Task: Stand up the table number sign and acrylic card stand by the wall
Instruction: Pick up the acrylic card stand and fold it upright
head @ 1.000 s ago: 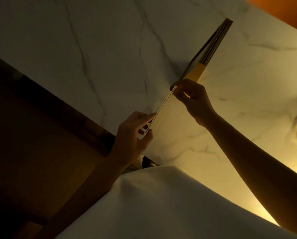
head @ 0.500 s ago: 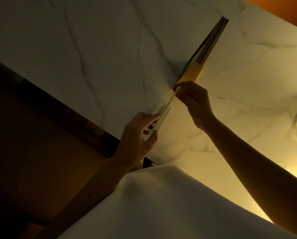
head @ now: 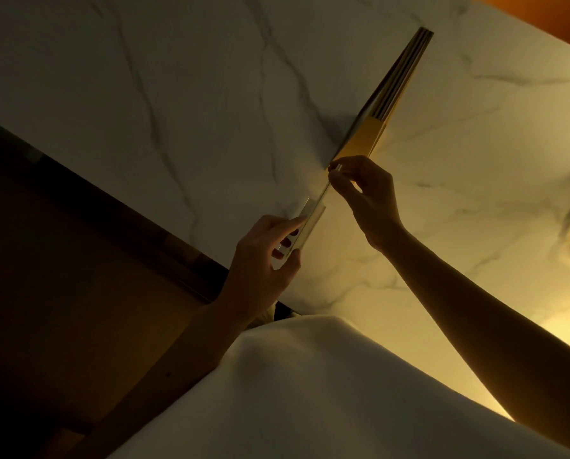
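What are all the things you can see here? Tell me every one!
Clear acrylic card stand: one, see-through, held edge-on above the marble, middle.
Thin gold-edged upright sign: one, gold and dark, standing on the marble beyond the stand.
White marble surface with grey veins: one, fills the top.
Brown wooden strip: one, left of the marble.
White cloth: one, bottom.
Hands: left hand and right hand, both gripping the stand.

White veined marble table [head: 210, 104] above brown wooden floor [head: 61, 309]; white garment [head: 310, 392].
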